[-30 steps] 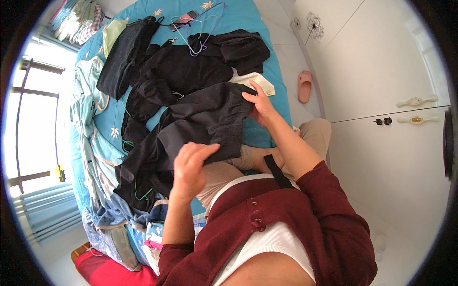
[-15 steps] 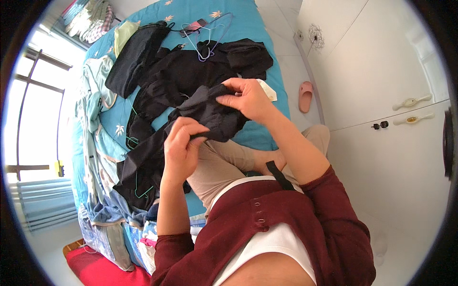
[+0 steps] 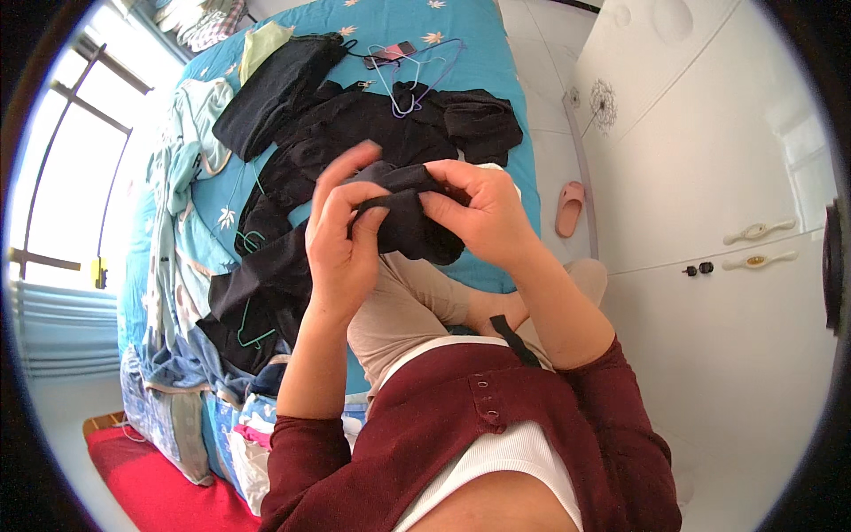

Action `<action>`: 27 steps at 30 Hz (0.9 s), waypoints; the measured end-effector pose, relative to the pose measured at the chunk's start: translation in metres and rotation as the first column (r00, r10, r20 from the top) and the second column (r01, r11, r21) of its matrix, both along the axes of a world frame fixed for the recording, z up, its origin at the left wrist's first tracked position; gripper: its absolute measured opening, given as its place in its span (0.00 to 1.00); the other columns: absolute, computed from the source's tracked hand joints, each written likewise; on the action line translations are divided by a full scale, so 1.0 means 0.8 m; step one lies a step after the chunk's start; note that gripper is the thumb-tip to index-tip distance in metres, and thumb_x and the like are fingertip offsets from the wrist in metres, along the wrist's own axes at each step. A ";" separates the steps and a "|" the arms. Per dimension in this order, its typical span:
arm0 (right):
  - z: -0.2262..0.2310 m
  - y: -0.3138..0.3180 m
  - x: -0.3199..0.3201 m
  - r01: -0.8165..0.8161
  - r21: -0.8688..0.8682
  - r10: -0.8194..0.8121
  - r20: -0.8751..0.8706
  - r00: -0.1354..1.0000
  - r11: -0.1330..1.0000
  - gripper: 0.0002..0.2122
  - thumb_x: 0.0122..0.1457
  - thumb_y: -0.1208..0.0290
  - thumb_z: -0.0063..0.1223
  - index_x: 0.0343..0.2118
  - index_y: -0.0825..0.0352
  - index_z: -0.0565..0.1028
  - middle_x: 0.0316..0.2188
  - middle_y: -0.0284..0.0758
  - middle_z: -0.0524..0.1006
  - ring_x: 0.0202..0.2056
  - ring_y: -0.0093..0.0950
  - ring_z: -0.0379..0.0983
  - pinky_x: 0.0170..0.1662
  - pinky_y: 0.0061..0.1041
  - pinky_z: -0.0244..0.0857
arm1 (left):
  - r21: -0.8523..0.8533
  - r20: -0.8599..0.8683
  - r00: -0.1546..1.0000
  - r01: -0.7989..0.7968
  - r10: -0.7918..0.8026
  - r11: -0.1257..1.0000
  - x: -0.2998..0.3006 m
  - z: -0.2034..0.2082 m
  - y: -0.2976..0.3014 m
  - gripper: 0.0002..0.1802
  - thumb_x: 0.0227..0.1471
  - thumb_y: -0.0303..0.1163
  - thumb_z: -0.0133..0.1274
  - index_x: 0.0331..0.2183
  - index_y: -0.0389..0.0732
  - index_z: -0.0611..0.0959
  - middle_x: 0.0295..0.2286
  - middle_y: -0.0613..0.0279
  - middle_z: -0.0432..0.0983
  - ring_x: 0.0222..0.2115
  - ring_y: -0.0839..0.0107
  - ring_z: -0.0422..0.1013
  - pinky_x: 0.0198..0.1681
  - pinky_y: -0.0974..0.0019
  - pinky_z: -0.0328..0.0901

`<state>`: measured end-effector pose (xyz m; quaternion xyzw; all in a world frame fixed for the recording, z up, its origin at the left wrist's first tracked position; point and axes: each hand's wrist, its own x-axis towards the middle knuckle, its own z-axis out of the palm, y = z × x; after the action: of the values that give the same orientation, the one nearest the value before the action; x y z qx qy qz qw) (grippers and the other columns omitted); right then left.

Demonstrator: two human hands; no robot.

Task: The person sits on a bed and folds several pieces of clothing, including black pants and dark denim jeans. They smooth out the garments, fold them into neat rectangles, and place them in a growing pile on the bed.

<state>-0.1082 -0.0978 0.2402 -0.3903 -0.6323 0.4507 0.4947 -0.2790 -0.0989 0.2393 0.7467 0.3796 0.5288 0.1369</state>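
A bunched black garment (image 3: 409, 222) is held up between my two hands, above my bent legs. My left hand (image 3: 341, 244) pinches its near left edge between thumb and forefinger, with another finger raised and blurred. My right hand (image 3: 483, 213) grips the cloth's right side, thumb and fingertips together. What kind of garment it is cannot be made out, as it is crumpled. Beyond it several black clothes (image 3: 381, 124) lie spread over the blue bed (image 3: 483, 58). More black cloth (image 3: 266, 284) lies left of my left hand, with a green hanger (image 3: 257, 340) on it.
A white hanger and a purple hanger (image 3: 434, 86) lie near a phone (image 3: 390, 55). Pale blue clothing (image 3: 182, 168) covers the bed's left side. One pink slipper (image 3: 570, 209) is on the floor by the white cabinet (image 3: 674, 160). A red mat (image 3: 160, 479) lies lower left.
My hands have come closer together on the black garment, and my left hand has shifted its hold upward. The whole view has tilted slightly.
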 end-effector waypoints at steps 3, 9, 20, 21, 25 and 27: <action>0.002 -0.006 0.000 0.018 -0.034 -0.017 0.021 1.000 0.999 0.14 0.50 0.73 0.56 0.39 0.72 0.72 0.27 0.33 0.74 0.29 0.18 0.68 0.32 0.18 0.63 | -0.101 0.061 0.998 -0.007 0.013 0.995 0.003 0.005 -0.004 0.10 0.39 0.13 0.49 0.29 0.34 0.74 0.32 0.53 0.73 0.31 0.64 0.71 0.35 0.68 0.65; -0.009 -0.022 0.006 0.136 0.321 -0.253 0.358 0.899 0.937 0.32 0.36 0.62 0.69 0.45 0.68 0.65 0.33 0.42 0.72 0.36 0.30 0.70 0.39 0.27 0.64 | 0.067 0.154 0.988 -0.023 0.012 0.998 0.029 0.001 -0.010 0.12 0.34 0.14 0.54 0.27 0.36 0.75 0.29 0.54 0.70 0.30 0.58 0.69 0.33 0.65 0.66; 0.098 0.001 0.059 0.100 0.732 -0.367 0.214 0.905 0.674 0.11 0.43 0.81 0.52 0.32 0.67 0.70 0.33 0.36 0.73 0.37 0.29 0.69 0.44 0.25 0.62 | 0.212 -0.031 0.961 -0.261 0.273 0.942 0.007 -0.018 -0.046 0.22 0.23 0.26 0.58 0.30 0.37 0.75 0.34 0.55 0.71 0.28 0.59 0.69 0.33 0.62 0.64; 0.106 0.002 0.058 0.035 0.772 -0.382 0.273 0.883 0.634 0.11 0.43 0.81 0.52 0.32 0.67 0.70 0.33 0.37 0.74 0.37 0.29 0.69 0.44 0.26 0.62 | 0.193 -0.013 0.970 -0.235 0.241 0.953 0.003 -0.021 -0.051 0.21 0.24 0.26 0.58 0.30 0.38 0.75 0.32 0.56 0.71 0.28 0.59 0.69 0.33 0.62 0.64; 0.121 0.005 0.058 -0.045 0.793 -0.382 0.341 0.859 0.607 0.11 0.43 0.82 0.52 0.32 0.67 0.70 0.34 0.38 0.74 0.38 0.30 0.69 0.45 0.27 0.62 | 0.127 0.030 0.982 -0.188 0.185 0.974 -0.003 -0.039 -0.065 0.15 0.30 0.24 0.57 0.28 0.37 0.75 0.26 0.57 0.72 0.28 0.61 0.70 0.33 0.63 0.63; 0.128 0.005 0.063 0.023 0.766 -0.357 0.272 0.894 0.642 0.10 0.44 0.82 0.51 0.32 0.67 0.70 0.34 0.39 0.75 0.38 0.30 0.70 0.46 0.28 0.62 | 0.168 0.001 0.967 -0.252 0.256 0.953 -0.002 -0.055 -0.067 0.13 0.32 0.23 0.56 0.28 0.37 0.75 0.26 0.57 0.72 0.28 0.61 0.70 0.33 0.63 0.63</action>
<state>-0.0581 -0.0942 0.3423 -0.3021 -0.8015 0.0065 0.5160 -0.2805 -0.1526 0.1951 0.7061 0.4283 0.5639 0.0010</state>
